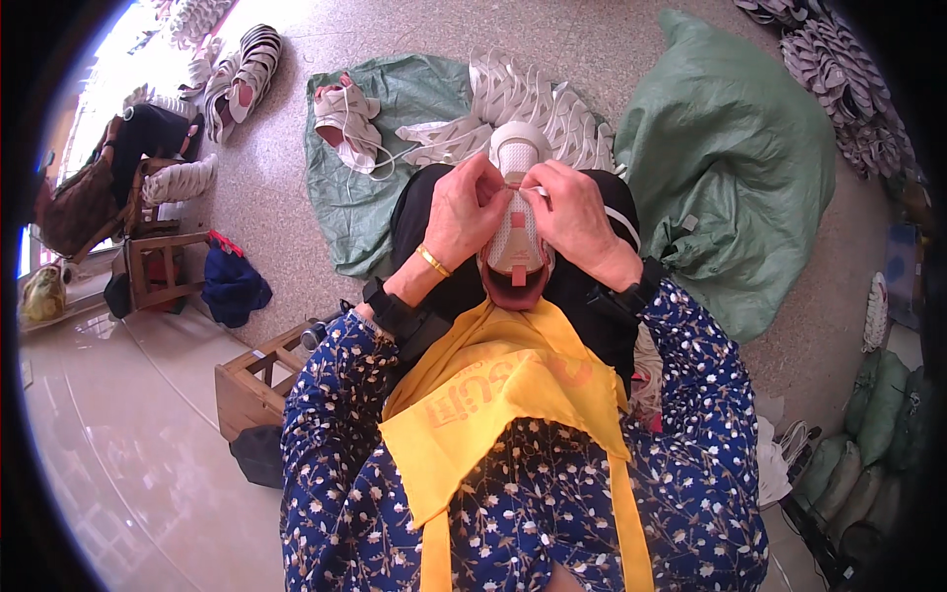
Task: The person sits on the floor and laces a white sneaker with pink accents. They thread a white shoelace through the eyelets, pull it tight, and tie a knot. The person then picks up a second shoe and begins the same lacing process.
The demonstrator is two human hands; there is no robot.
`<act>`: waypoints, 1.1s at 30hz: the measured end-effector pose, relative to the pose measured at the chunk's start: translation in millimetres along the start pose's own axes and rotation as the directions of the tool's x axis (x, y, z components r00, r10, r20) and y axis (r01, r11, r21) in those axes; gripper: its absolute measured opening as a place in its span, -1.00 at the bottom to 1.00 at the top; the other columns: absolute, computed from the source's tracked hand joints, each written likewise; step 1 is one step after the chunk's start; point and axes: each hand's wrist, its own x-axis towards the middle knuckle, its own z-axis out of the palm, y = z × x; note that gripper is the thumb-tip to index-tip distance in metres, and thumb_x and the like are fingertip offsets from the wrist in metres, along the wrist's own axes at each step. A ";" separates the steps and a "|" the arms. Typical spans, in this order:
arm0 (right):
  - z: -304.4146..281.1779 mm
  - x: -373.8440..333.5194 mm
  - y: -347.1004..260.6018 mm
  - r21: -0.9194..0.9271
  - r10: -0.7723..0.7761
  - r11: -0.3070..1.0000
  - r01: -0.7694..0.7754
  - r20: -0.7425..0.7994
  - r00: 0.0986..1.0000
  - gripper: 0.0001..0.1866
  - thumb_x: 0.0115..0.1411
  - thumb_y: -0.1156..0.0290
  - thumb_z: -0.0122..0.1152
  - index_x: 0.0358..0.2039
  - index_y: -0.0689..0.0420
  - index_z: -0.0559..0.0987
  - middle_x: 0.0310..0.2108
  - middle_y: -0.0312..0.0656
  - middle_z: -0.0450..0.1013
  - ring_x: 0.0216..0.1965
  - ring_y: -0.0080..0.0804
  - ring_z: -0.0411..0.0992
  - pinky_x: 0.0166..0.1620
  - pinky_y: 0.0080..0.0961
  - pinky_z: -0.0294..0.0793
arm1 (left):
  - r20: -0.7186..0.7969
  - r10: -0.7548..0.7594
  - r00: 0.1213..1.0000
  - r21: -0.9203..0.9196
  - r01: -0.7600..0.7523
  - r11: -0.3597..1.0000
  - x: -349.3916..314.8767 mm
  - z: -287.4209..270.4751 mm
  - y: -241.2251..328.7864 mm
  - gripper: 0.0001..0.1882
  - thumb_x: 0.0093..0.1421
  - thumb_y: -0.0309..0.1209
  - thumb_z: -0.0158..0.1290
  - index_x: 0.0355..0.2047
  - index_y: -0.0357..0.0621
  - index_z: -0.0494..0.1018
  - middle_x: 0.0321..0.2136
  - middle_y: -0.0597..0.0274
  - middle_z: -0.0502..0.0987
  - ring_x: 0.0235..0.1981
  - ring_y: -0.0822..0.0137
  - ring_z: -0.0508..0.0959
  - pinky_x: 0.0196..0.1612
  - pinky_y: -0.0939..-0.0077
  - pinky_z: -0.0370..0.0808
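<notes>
A light-coloured sneaker with pinkish-red trim rests between my knees, its rounded toe pointing away and its reddish heel opening towards me. At the lacing area, both my hands meet over its upper. My left hand is pinched closed at the left side; what its fingertips grip is hidden. On the right side, my right hand pinches a thin white shoelace, of which a short bit shows at the fingertips. A yellow apron covers my lap behind the heel.
Ahead lies a green sheet with a loose laced shoe and a row of nested pale shoe uppers. A bulky green sack stands at right. Wooden stools are at left; more uppers pile up far right.
</notes>
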 end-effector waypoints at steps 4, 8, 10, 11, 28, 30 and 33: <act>-8.9 4.1 -5.4 -0.018 0.014 1.000 -0.013 0.068 0.998 -0.89 0.18 0.48 0.28 -0.36 0.21 0.52 -0.34 0.00 0.52 -0.28 0.07 0.54 -0.24 -0.07 0.51 | -0.008 -0.019 1.000 -0.036 0.019 0.999 -2.7 -0.8 -1.6 -0.82 0.09 -0.53 0.27 -0.35 -0.23 0.47 -0.56 0.28 0.52 -0.57 0.49 0.53 -0.45 0.56 0.49; -3.8 10.7 -9.4 -0.089 -0.044 0.995 0.049 0.064 0.997 -0.86 0.18 0.47 0.29 -0.35 0.22 0.50 -0.37 0.02 0.52 -0.27 0.09 0.54 -0.23 -0.05 0.51 | 0.002 -0.024 1.000 -0.046 0.024 0.999 -1.4 -0.9 1.9 -0.84 0.12 -0.56 0.23 -0.32 -0.22 0.46 -0.50 0.27 0.52 -0.54 0.47 0.53 -0.43 0.57 0.49; 0.8 14.0 -2.1 -0.051 -0.045 0.998 0.049 0.074 0.996 -0.85 0.18 0.47 0.29 -0.34 0.23 0.49 -0.38 0.03 0.52 -0.27 0.10 0.54 -0.23 -0.04 0.50 | 0.009 -0.020 1.000 -0.040 0.020 0.999 -0.5 -0.3 -1.0 -0.85 0.14 -0.57 0.20 -0.30 -0.22 0.46 -0.47 0.25 0.52 -0.52 0.45 0.53 -0.41 0.55 0.49; 1.4 15.4 3.4 0.007 -0.035 0.999 0.034 0.068 0.997 -0.85 0.18 0.47 0.30 -0.34 0.23 0.49 -0.39 0.04 0.52 -0.26 0.11 0.54 -0.22 -0.04 0.50 | 0.007 -0.011 1.000 -0.035 0.012 0.999 -0.6 -0.1 -1.4 -0.86 0.15 -0.58 0.19 -0.30 -0.22 0.45 -0.46 0.24 0.51 -0.51 0.43 0.54 -0.41 0.54 0.49; -31.6 5.4 7.8 -0.032 0.071 0.997 -0.066 0.162 0.984 -0.87 0.19 0.46 0.28 -0.29 0.23 0.57 -0.39 0.03 0.58 -0.31 0.05 0.58 -0.25 -0.12 0.53 | 0.038 0.064 0.997 -0.021 -0.063 0.998 8.8 -29.7 -18.1 -0.88 0.11 -0.63 0.08 -0.33 -0.26 0.39 -0.48 -0.02 0.52 -0.41 -0.07 0.57 -0.32 0.20 0.49; -36.4 -0.6 5.2 -0.132 0.033 0.991 -0.015 0.136 0.990 -0.87 0.19 0.48 0.30 -0.27 0.23 0.60 -0.38 -0.01 0.60 -0.33 -0.01 0.60 -0.27 -0.21 0.55 | 0.018 0.012 1.000 -0.052 -0.011 0.999 5.1 -53.5 -26.1 -0.90 0.18 -0.65 0.07 -0.33 -0.25 0.39 -0.51 0.12 0.53 -0.47 0.23 0.56 -0.36 0.36 0.50; -37.9 -8.0 -2.8 -0.184 0.040 0.983 -0.016 0.127 0.991 -0.88 0.19 0.51 0.28 -0.25 0.22 0.61 -0.36 -0.02 0.59 -0.31 0.02 0.58 -0.24 -0.17 0.55 | -0.033 -0.158 0.987 -0.218 0.148 0.965 -6.1 -86.8 -42.0 -0.89 0.21 -0.69 0.05 -0.33 -0.25 0.38 -0.51 0.26 0.52 -0.45 0.48 0.54 -0.36 0.50 0.50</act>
